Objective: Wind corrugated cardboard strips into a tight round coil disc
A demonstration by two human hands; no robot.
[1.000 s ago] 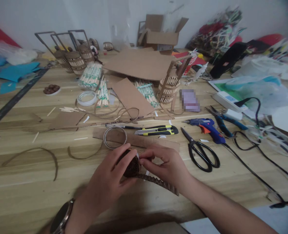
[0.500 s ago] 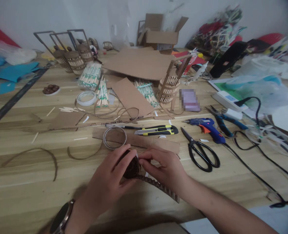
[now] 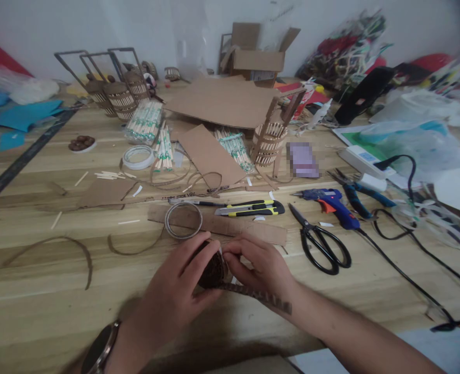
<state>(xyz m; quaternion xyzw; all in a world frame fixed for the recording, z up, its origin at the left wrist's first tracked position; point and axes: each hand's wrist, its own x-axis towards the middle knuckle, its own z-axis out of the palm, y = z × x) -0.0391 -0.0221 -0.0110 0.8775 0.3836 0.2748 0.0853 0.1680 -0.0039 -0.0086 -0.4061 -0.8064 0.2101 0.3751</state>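
My left hand (image 3: 167, 293), with a watch (image 3: 100, 347) on its wrist, is curled around a dark brown roll of corrugated cardboard strip (image 3: 210, 271). The thumb is below the roll and the fingers lie over its top and left side. At the roll's right edge, my right hand (image 3: 261, 264) is closed in a pinch, its fingertips against the rim. A loose ribbed tail (image 3: 271, 299) of the strip runs from the bottom of the roll to the right, beneath the right palm. Just beyond the left fingers lies a cardboard ring (image 3: 166, 221).
Ahead lie a flat cardboard strip (image 3: 238, 227), a yellow-black utility knife (image 3: 250, 209), black scissors (image 3: 319, 240), a blue glue gun (image 3: 329, 203) and pliers (image 3: 360, 196). Further back stand a small stick bucket (image 3: 269, 141), bagged sticks (image 3: 144, 122) and cardboard sheets (image 3: 222, 101).
The loose tail of the strip has swung slightly up and to the right, with its end nearer my right wrist. Both hands keep their hold, with the roll turned a little.
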